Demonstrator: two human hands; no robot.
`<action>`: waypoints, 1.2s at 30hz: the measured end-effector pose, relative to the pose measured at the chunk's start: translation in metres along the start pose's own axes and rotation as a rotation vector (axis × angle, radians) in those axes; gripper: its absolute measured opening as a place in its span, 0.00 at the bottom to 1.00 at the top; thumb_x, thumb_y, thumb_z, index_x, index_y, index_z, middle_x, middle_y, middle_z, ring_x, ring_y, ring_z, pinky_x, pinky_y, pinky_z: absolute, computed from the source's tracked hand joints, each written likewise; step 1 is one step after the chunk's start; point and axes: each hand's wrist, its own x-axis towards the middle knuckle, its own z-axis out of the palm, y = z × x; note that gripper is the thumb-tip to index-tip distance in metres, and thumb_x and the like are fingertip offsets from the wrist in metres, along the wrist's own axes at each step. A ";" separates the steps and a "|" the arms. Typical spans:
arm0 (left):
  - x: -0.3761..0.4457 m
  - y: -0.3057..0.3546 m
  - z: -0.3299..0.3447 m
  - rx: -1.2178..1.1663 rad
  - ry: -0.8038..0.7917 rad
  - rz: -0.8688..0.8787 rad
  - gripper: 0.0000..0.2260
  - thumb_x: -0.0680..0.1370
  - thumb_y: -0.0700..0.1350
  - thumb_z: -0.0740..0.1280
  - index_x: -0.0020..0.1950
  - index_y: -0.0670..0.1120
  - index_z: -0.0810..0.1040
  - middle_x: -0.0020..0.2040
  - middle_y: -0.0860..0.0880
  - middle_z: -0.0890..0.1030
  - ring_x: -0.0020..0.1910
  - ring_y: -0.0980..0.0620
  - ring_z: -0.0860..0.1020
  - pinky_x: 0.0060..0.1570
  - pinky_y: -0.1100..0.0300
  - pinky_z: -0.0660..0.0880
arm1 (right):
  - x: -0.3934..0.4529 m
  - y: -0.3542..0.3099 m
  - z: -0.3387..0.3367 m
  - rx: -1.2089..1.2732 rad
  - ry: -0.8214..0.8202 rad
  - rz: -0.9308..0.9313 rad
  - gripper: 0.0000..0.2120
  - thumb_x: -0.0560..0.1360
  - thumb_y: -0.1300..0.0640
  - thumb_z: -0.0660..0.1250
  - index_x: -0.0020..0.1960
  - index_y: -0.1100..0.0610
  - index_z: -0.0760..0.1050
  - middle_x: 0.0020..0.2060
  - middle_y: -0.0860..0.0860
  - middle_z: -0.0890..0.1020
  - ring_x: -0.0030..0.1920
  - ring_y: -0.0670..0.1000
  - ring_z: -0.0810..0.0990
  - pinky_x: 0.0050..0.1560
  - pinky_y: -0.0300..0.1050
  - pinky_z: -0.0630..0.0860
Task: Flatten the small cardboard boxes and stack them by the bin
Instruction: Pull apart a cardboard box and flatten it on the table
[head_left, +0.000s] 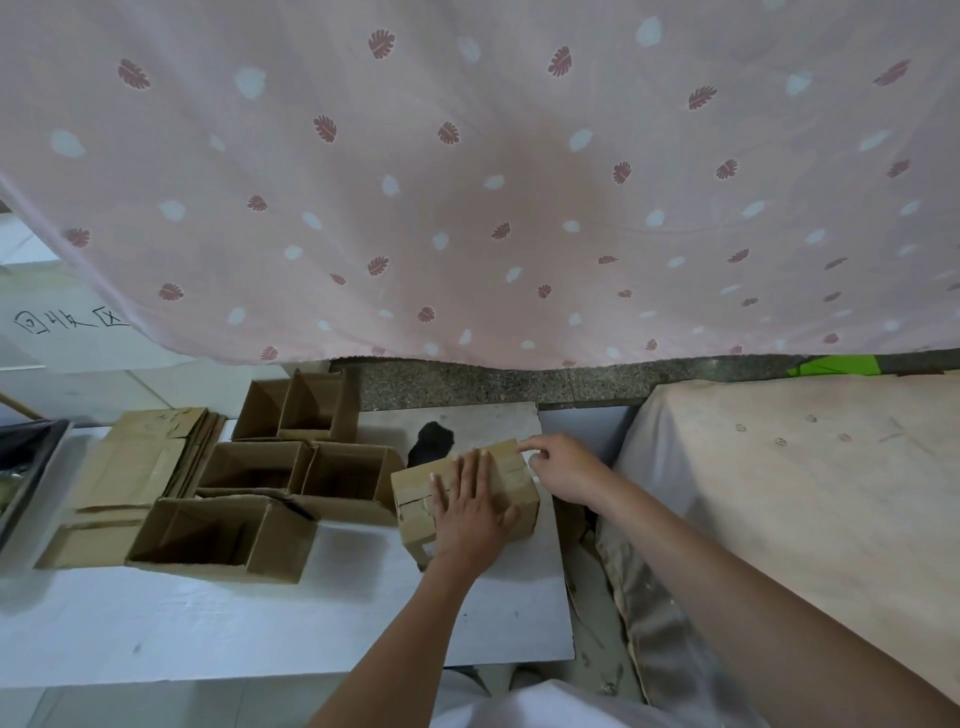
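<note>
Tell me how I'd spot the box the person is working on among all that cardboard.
Start at the white table below the pink leaf-print curtain. Open, empty boxes crowd its left side, next to a pile of flattened cardboard. The one you want is the closed box at the right end, the only one still taped shut, with the left hand flat on top and the right hand picking at its far corner.

**Cardboard, cloth and stone: the surfaces**

The closed box (467, 499) is matt brown corrugated cardboard, its seams sealed with slightly shiny tape. The open boxes (291, 478) and the flattened stack (140, 457) share the same dull, fibrous cardboard. They sit on a smooth, matt white board (260, 623). The hanging curtain (467, 182) is thin pink printed cloth. Behind runs a speckled, rough-looking stone ledge (467, 382). The bin (26, 457) wears a glossy black plastic liner.
</note>
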 end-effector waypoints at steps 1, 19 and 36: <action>0.001 -0.002 0.000 -0.027 0.009 -0.003 0.39 0.81 0.65 0.53 0.82 0.49 0.36 0.82 0.50 0.38 0.79 0.49 0.33 0.75 0.43 0.29 | 0.000 -0.001 0.002 0.007 -0.017 -0.001 0.17 0.84 0.58 0.55 0.65 0.52 0.79 0.60 0.55 0.80 0.21 0.40 0.70 0.23 0.30 0.64; 0.005 -0.012 -0.004 -0.079 0.007 0.001 0.41 0.79 0.67 0.56 0.82 0.50 0.38 0.82 0.52 0.39 0.80 0.50 0.35 0.77 0.42 0.33 | 0.001 -0.011 -0.009 -0.139 0.086 -0.071 0.06 0.78 0.60 0.66 0.48 0.55 0.82 0.48 0.48 0.83 0.44 0.45 0.78 0.45 0.40 0.74; 0.000 0.000 -0.024 0.202 -0.200 -0.011 0.48 0.81 0.53 0.65 0.78 0.43 0.28 0.77 0.36 0.28 0.76 0.34 0.30 0.75 0.32 0.40 | -0.006 0.019 -0.025 -0.103 0.165 0.028 0.11 0.72 0.55 0.77 0.45 0.62 0.81 0.47 0.56 0.80 0.45 0.50 0.80 0.41 0.35 0.73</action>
